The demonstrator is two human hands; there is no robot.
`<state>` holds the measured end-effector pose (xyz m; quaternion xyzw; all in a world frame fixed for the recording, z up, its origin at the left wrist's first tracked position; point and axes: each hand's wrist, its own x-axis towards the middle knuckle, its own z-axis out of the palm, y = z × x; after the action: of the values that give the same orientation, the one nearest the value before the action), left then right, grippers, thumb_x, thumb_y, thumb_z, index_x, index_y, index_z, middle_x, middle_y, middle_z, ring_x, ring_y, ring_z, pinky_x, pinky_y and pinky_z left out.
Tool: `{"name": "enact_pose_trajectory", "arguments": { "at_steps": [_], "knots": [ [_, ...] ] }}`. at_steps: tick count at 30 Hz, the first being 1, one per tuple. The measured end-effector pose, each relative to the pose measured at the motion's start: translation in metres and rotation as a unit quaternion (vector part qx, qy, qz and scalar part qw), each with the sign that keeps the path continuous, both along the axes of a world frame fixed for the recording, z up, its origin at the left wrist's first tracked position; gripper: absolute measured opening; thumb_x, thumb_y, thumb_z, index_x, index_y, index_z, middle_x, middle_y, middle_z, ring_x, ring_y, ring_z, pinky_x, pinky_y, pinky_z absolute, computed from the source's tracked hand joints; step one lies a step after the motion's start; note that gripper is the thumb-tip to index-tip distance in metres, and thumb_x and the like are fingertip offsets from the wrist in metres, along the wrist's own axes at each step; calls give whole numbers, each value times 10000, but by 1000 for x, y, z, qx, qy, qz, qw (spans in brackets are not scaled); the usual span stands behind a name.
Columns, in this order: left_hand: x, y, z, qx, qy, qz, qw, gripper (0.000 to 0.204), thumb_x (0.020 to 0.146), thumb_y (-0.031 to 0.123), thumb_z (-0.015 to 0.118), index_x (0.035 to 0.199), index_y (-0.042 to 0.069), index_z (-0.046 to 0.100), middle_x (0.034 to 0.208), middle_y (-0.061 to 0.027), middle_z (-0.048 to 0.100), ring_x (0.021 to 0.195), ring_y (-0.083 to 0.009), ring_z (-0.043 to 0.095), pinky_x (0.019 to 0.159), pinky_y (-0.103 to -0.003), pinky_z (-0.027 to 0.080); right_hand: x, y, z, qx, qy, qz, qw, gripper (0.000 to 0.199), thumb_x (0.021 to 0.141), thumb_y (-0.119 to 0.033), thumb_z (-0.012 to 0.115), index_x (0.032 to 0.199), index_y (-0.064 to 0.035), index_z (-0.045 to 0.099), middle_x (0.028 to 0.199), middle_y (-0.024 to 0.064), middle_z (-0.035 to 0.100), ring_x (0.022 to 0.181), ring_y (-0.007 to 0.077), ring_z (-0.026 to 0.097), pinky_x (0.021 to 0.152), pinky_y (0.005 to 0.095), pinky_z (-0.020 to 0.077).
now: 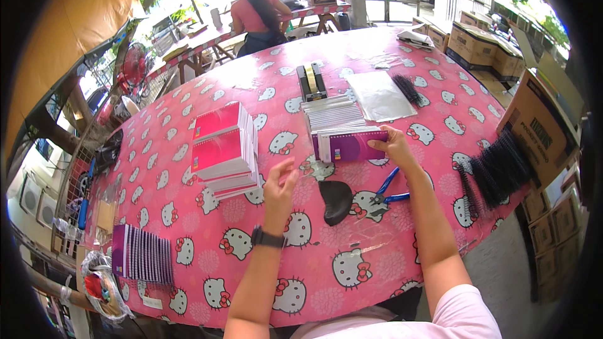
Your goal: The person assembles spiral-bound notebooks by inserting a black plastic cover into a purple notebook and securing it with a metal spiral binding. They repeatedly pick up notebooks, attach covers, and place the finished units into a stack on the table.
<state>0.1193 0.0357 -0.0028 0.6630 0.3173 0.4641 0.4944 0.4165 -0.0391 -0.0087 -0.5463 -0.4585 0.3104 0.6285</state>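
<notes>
Round table under pink cartoon-cat cloth, open-air workshop, cardboard boxes at right. Purple notebook, cover glossy, atop staggered row of spiral notebooks. Right hand pressing fingertips on notebook's right edge, fingers loosely spread. Left hand raised, empty, fingers half-curled, near pink notebook stack. Blue pliers just below right hand.

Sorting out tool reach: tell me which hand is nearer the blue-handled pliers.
Right. The right hand rests on the purple notebook just above the blue-handled pliers, its forearm beside them. The left hand hovers farther left, beyond the black pouch.
</notes>
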Motion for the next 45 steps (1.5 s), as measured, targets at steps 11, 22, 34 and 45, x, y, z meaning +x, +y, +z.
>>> {"name": "enact_pose_trajectory", "arguments": {
  "at_steps": [11, 22, 34, 45],
  "knots": [
    [15, 6, 13, -240, -211, -281, 905, 298, 934, 163, 584, 1151, -40, 589, 985, -77, 675, 850, -113, 645, 738, -250, 529, -20, 5, -10, -47, 218, 220, 950, 352, 828, -101, 703, 1144, 11, 595, 1044, 80, 675, 908, 142, 647, 834, 296, 514],
    [19, -3, 2, -306, -307, -252, 865, 226, 930, 174, 587, 1057, -10, 625, 858, -73, 687, 714, -106, 661, 542, -215, 525, -37, 3, -5, -81, 232, 188, 951, 350, 834, -94, 701, 1141, 30, 585, 1039, 95, 661, 907, 144, 643, 836, 295, 519],
    [34, -14, 1, -232, -161, -112, 953, 257, 905, 179, 637, 1044, -38, 633, 866, -46, 663, 689, -73, 605, 613, -202, 489, -90, 9, 15, -103, -107, -11, 989, 376, 783, -322, 739, 918, 16, 644, 752, 46, 626, 694, 120, 599, 638, 267, 488],
    [34, -18, -1, -188, -147, -133, 962, 256, 895, 136, 642, 1059, -61, 642, 867, -49, 667, 724, -73, 615, 625, -192, 493, -102, -6, 39, -164, -177, 11, 970, 776, 648, -504, 801, 1152, 12, 517, 1024, 158, 572, 919, 230, 589, 773, 341, 503]
  ]
}}
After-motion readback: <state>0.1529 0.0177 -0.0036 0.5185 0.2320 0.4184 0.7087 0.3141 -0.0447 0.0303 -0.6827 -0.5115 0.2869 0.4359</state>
